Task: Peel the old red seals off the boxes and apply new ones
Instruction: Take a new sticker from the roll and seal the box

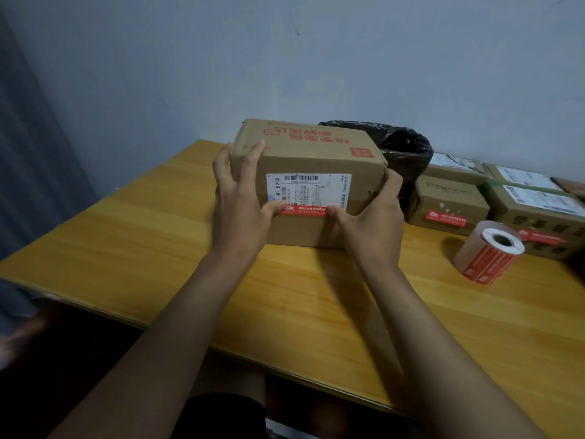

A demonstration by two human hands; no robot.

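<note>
Both hands smooth a red seal onto a cardboard box

Left hand (240, 198) and right hand (368, 217) grip the box (310, 182) mid-table, thumbs pressing the seal (304, 211); uneven pressure risks creases. Seal roll (489, 253) lies right of the box.

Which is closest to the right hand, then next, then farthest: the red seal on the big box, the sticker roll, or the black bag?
From the right hand, in the head view:
1. Red seal: on the box front, under the thumb tip.
2. Black bag: just behind the hand, past the box.
3. Sticker roll: lying on the table, off to the right.
</note>
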